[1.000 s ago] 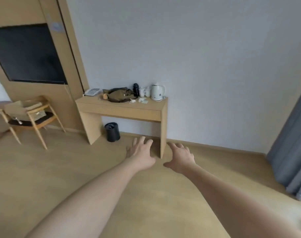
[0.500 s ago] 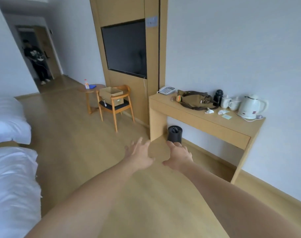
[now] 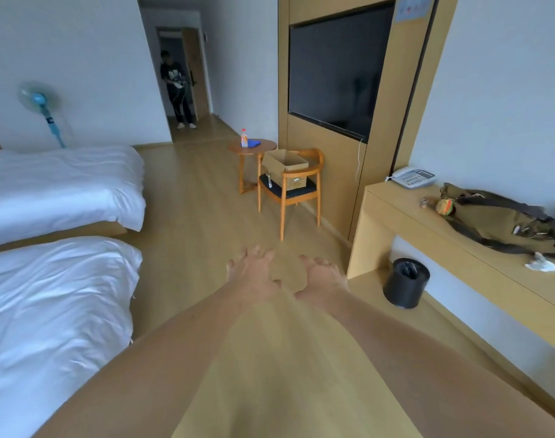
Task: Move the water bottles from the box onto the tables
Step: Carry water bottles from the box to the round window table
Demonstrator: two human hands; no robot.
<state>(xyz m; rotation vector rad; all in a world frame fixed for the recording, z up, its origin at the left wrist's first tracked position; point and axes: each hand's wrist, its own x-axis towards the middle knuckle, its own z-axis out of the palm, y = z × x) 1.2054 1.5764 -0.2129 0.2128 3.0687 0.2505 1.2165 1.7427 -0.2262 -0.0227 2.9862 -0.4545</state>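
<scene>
Ahead, one box (image 3: 285,167), one bottle (image 3: 244,138), two empty hands (image 3: 254,273), fingers (image 3: 249,252) spread.

Walls: plain white (image 3: 80,58), evenly lit.
Floor: light wood boards (image 3: 191,200).
Left: two beds with white bedding (image 3: 58,184), a blue standing fan (image 3: 40,102) behind them.
Right: dark television (image 3: 336,67) set in a wood panel; black bin (image 3: 406,282) on the floor.
Far end: open doorway (image 3: 181,77).
</scene>
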